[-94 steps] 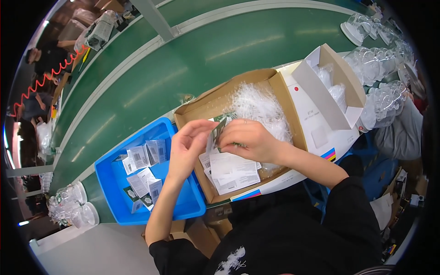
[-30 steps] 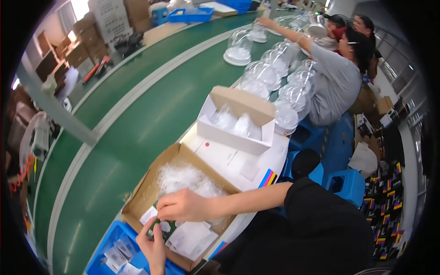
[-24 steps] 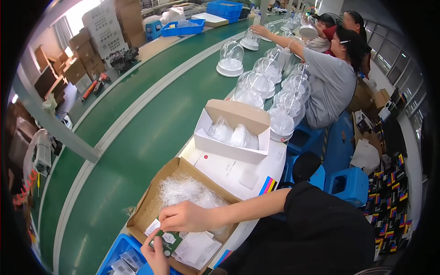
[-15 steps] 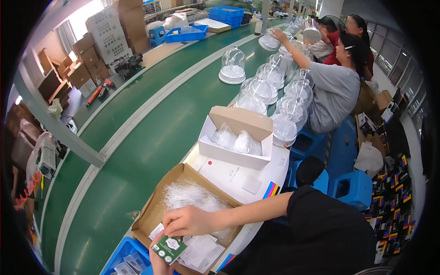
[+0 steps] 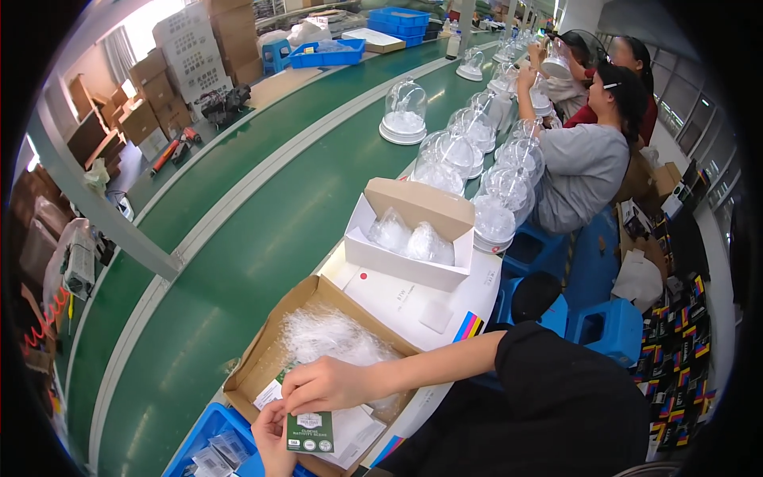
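A green printed card point(image 5: 311, 436) hangs upright over the open cardboard box point(image 5: 253, 359). My right hand point(image 5: 330, 385) is closed, its fingertips pinching the top of the card. Close by, my left hand point(image 5: 273, 439) is closed too, fingers together at the card's upper left edge. Whether a fine strand runs between the fingers is too small to tell. In the box a tangle of fine clear strands point(image 5: 327, 337) fills the far half. White paper slips point(image 5: 358, 433) lie in its near part.
Left of the box, a blue bin point(image 5: 191, 445) holds small clear packets. Beyond stands a white box point(image 5: 405, 268) with plastic-wrapped clear pieces. Clear domes on white bases point(image 5: 493, 219) line the green conveyor point(image 5: 238, 266). Co-workers point(image 5: 580, 171) sit at the right; blue stools point(image 5: 608, 330) stand nearer.
The green card has swung from tilted to nearly upright, its front facing me. My left hand has come up beside its left edge. A co-worker's arm has drawn back from a dome.
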`<move>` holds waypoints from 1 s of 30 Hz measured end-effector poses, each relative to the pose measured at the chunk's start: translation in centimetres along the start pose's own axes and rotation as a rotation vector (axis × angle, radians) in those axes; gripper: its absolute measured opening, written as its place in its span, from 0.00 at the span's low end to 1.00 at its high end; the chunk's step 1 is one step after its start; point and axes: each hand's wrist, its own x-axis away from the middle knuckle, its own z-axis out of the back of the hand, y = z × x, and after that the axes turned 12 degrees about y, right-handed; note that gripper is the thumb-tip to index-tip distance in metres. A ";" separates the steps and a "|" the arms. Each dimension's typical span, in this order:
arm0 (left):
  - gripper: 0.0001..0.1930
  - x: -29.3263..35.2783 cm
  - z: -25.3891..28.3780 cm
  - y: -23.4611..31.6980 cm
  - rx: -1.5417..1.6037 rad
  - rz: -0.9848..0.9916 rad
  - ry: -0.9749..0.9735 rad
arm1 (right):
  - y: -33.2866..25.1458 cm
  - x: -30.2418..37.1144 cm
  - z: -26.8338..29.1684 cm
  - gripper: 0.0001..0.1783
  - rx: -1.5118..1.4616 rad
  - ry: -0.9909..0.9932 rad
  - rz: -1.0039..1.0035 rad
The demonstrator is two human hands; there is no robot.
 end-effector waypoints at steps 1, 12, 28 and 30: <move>0.07 -0.3 0.6 -0.7 -0.044 -0.036 -0.028 | -0.1 0.1 0.1 0.06 0.002 -0.001 -0.002; 0.06 -0.2 2.1 -0.7 -0.096 -0.012 -0.104 | 0.1 0.5 -0.4 0.07 -0.010 -0.009 0.050; 0.04 -0.8 1.9 -1.9 0.215 0.009 0.084 | -0.8 0.8 -0.8 0.05 -0.328 -0.092 -0.295; 0.03 -0.3 1.0 -0.7 0.222 -0.016 0.083 | -1.4 0.6 -0.6 0.05 -0.297 -0.115 -0.309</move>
